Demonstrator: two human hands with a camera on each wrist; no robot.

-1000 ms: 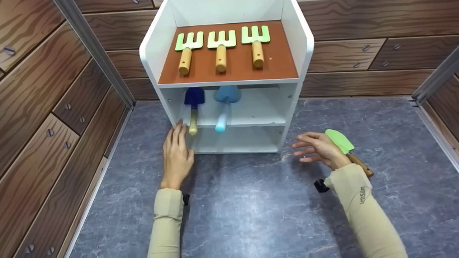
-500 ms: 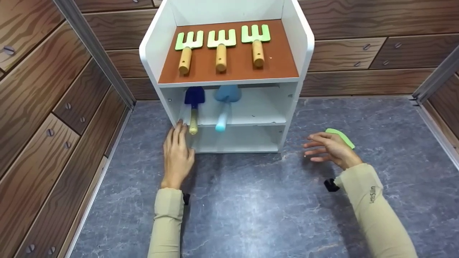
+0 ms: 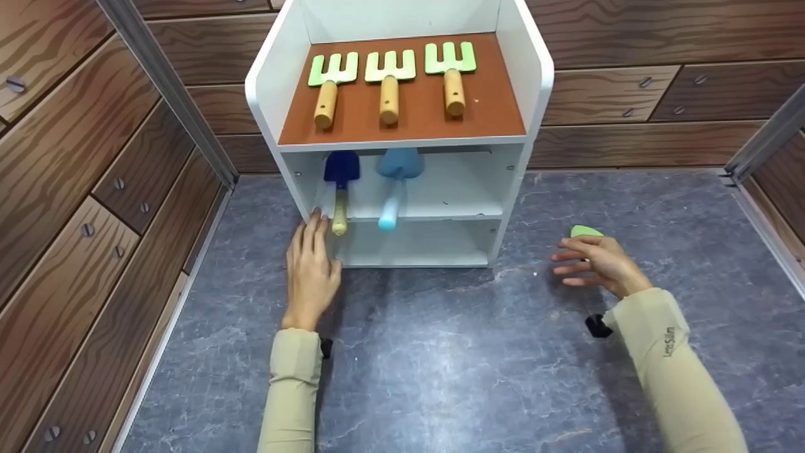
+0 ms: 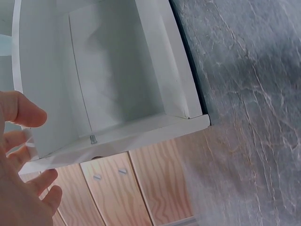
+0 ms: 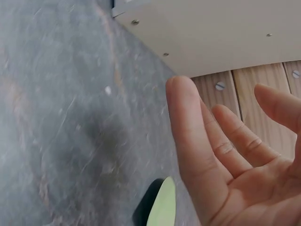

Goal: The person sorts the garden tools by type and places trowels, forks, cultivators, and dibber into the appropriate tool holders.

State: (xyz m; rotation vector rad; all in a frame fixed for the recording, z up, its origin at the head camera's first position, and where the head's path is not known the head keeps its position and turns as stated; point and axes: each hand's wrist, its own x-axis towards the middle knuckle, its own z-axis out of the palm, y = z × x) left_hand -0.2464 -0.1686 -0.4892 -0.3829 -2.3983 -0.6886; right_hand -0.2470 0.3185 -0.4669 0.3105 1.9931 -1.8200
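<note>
My left hand [image 3: 311, 270] rests its fingertips at the left front edge of a white shelf unit [image 3: 541, 69], fingers extended; in the left wrist view the thumb stands apart from the panel. Nothing is held by my right hand [image 3: 597, 267], which hovers palm to the left, fingers loosely spread, over a trowel with a green blade [image 3: 585, 231]. The hand and wrist hide most of that trowel; its blade tip [image 5: 163, 205] shows in the right wrist view. A dark blue trowel [image 3: 341, 167] and a light blue trowel [image 3: 400, 163] lie on the middle shelf, handles jutting forward.
Three green hand forks [image 3: 389, 97] with wooden handles lie side by side on the brown top board [image 3: 497, 119]. Below is the lower compartment [image 3: 415, 242]. Wood-patterned walls [image 3: 660, 145] stand behind and at both sides of the grey marbled floor [image 3: 427, 358].
My right hand has moved right, away from the shelf unit and over the green trowel, covering its handle and most of its blade. My left hand stays at the shelf edge.
</note>
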